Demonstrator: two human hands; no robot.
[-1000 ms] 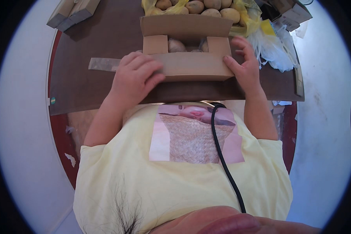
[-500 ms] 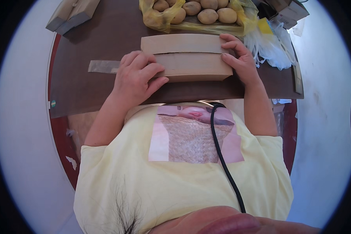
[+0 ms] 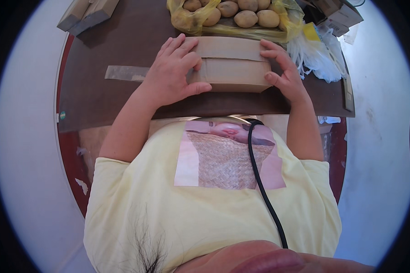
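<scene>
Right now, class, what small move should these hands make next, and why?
Probably lift the clear, tape-like strip with the left hand while the right hand steadies the cardboard box. The top flaps are folded over, a seam shows between them, and the strip lies just left of that hand.

Left hand (image 3: 174,72) covers the left end of the box (image 3: 234,68); contents out of sight under the closed top. Tape strip (image 3: 125,73) runs behind the left wrist, that end hidden. Potatoes (image 3: 246,19) and yellow bag (image 3: 187,22) cut by top edge, count unclear. Cartons (image 3: 90,17) at upper left also cropped. White bag (image 3: 327,68) crumpled, can't tell contents. Sticker (image 3: 62,115) too small to read.
</scene>
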